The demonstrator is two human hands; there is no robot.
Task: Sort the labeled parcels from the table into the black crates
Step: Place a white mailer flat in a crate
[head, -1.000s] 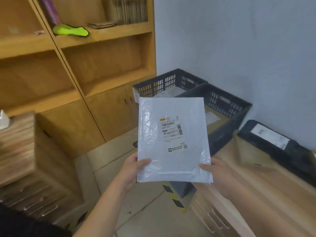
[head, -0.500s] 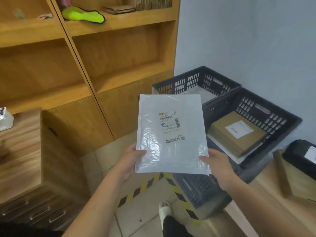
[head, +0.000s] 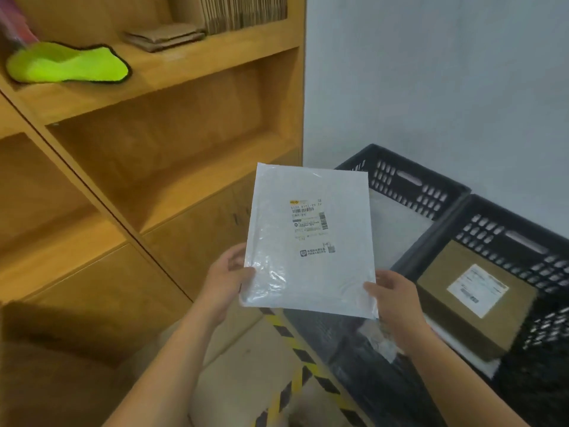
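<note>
I get one view — head-worn, wide-angle, facing forward and down, close to the black crates [head: 409, 186] and shelving [head: 191, 180].

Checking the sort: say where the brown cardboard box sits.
Head view, lower right: the brown cardboard box lies in the right black crate, right of the right hand.

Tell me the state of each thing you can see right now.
White mailer: held in the air by both hands, label toward the camera.
Left hand: grips the mailer's lower left edge.
Right hand: grips its lower right corner.
Far crate: holds a white parcel.
Near crate: holds a brown box, label up.
Cabinet door: shut.
</note>
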